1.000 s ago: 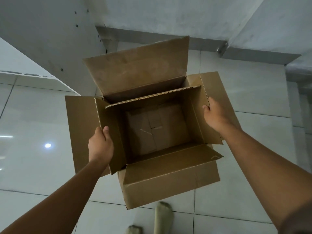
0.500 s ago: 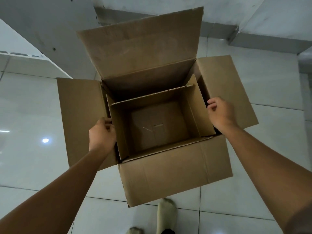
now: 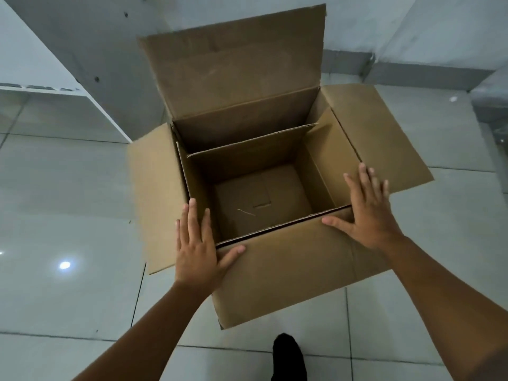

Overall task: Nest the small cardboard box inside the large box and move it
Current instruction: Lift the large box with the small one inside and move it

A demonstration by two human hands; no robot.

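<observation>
Both hands are spread flat with fingers splayed, gripping nothing: the left hand [image 3: 195, 253] lies over the near-left corner of the large box [image 3: 288, 273], the right hand [image 3: 368, 213] over its near-right corner. The small box [image 3: 264, 158] sits nested inside the large box, open side up. Half a second ago both hands clutched the small box's side walls; around the large box lie tiled floor [image 3: 68, 204], a white shelf [image 3: 82, 97] beyond its left flap, and a dark foot [image 3: 288, 356] just nearer.

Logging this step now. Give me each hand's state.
Left hand: open, fingers spread, over the large box front-left corner.
Right hand: open, holding nothing, over its front-right corner.
</observation>
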